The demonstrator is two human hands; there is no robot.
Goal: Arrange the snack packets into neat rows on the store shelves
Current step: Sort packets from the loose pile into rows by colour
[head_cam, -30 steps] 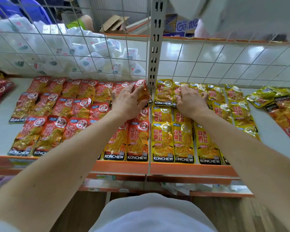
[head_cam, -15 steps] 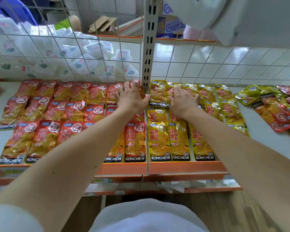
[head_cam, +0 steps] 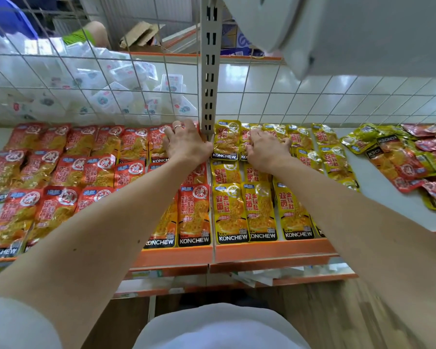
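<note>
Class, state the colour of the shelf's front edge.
Orange: the shelf edge is clearest in the head view.

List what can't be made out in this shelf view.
Head view:
- Red packets under the left hand: partly covered by it.
- Right hand grip on yellow packets: fingertips hidden.
- Packet pile: cut by right edge.
- White packs at the back: labels blurred.

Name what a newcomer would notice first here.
Two bare arms reach in from the bottom, with the left hand and right hand resting on the back row either side of the slotted upright post. Rows of red packets lie left of the post and yellow packets right of it. At far right, a loose heap of mixed packets lies unsorted.
</note>
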